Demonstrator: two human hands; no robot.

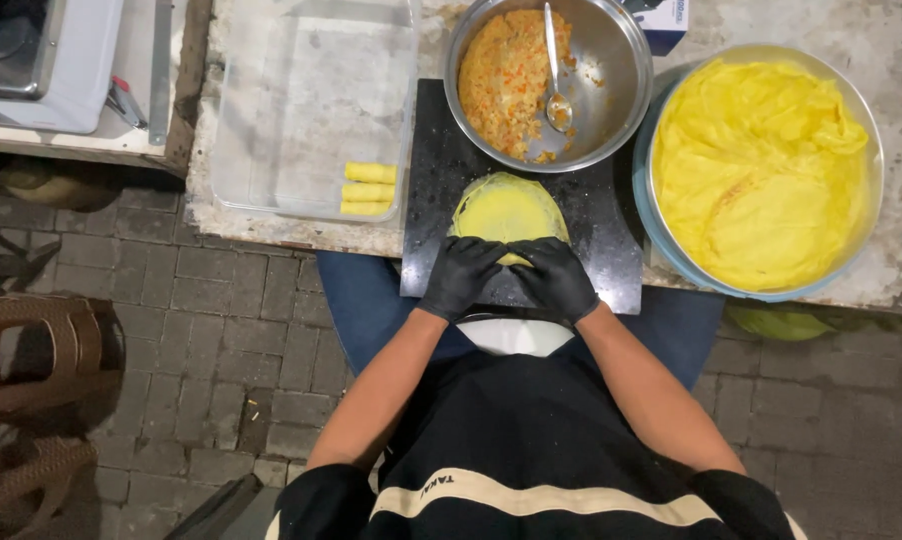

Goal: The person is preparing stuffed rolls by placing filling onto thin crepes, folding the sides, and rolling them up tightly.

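Two black-gloved hands, left hand [461, 276] and right hand [555, 277], press side by side, fingers curled over the near edge of a yellow wrapper [509, 210] on the dark board [611, 230]; it extends away from them.

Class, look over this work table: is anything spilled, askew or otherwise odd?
Little stands out. A few crumbs of orange filling lie scattered inside the round steel bowl, away from the main heap. The black-gloved left hand and right hand press the near edge of the thin yellow wrapper, centred on the black board.
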